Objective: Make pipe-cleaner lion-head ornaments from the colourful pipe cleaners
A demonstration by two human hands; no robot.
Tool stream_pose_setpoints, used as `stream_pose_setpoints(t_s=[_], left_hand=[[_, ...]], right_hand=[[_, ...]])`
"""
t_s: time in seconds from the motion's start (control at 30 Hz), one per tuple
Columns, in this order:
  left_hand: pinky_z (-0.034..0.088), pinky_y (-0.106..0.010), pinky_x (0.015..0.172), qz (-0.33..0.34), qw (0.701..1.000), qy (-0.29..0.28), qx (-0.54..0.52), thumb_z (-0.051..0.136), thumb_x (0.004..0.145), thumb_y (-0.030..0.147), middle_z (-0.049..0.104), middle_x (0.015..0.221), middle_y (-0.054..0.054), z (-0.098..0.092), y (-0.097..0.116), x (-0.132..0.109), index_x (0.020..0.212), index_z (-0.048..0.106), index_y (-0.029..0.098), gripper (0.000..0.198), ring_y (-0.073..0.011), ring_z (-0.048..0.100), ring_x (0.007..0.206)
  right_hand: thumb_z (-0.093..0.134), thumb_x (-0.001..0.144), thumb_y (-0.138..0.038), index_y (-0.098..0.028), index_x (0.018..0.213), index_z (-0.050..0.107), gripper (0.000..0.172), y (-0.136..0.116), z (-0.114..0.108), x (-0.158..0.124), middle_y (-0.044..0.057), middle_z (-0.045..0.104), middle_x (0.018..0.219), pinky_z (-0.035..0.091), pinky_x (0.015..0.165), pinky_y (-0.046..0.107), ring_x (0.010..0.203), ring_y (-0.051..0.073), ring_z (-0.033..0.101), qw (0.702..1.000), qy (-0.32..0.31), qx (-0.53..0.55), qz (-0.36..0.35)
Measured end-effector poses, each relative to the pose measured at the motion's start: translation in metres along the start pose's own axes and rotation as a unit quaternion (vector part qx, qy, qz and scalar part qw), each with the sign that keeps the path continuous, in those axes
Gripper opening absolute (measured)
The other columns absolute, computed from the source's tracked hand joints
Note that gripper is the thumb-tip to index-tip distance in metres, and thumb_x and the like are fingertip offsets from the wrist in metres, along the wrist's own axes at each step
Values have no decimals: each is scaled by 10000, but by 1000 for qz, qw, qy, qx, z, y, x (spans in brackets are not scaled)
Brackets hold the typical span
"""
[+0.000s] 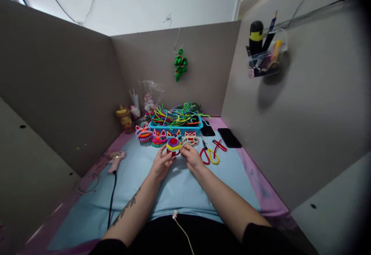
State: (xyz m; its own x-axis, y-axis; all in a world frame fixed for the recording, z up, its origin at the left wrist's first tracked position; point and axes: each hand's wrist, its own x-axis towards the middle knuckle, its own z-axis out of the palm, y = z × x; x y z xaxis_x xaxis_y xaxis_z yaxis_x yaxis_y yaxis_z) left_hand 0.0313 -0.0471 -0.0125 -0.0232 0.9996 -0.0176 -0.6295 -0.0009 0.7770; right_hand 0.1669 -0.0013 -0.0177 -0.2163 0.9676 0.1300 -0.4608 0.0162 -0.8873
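Between my hands is a round piece of coiled pipe cleaner [173, 142], with a red centre, a purple ring, a yellow ring and red loops below. My left hand [162, 164] grips its left side. My right hand [191, 156] pinches at its right edge, where a pale strand [184, 143] sticks out. Just behind stands a row of fuzzy animal heads: a purple and orange one [144, 134], a pink one [159, 138], a blue one [173, 134] and a white and red one [190, 138]. Scissors [209, 156] with red and yellow handles lie right of my right hand.
A blue tray [176, 129] piled with pipe cleaners [181, 113] stands at the back. Two dark phones [230, 137] and a red-handled tool [219, 145] lie on the right. At left is a pink glue gun [117, 162] with its cord. Grey panels [174, 61] enclose the table.
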Motion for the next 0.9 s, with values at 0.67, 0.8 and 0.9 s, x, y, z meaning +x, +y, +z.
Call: stream_pose_setpoints(t_s=[0.67,0.8,0.9], left_hand=[[462,-316,786,51,998,-34,-10,695,697,206,636,1066,-56,4,8,-5,1231,467,247,581,-188,608,926],[446,-296,808,54,998,-19,14,677,727,255,607,1124,-44,6,6,-6,1223,486,273,532,-178,580,984],[438,-279,817,52,998,-20,26,663,741,261,579,1179,-30,6,5,-6,1253,475,306,547,-171,557,1030]], right_hand=[[754,607,-348,-205,708,576,250,2,-3,-2,-11,594,757,406,642,246,692,121,518,991,-44,95,84],[704,662,-397,-209,713,597,223,-2,-6,0,35,576,930,434,748,300,894,182,527,996,-35,-56,-63],[684,689,-339,-208,711,626,146,-8,-5,-3,59,485,1098,412,869,337,1055,213,467,956,-19,-218,-197]])
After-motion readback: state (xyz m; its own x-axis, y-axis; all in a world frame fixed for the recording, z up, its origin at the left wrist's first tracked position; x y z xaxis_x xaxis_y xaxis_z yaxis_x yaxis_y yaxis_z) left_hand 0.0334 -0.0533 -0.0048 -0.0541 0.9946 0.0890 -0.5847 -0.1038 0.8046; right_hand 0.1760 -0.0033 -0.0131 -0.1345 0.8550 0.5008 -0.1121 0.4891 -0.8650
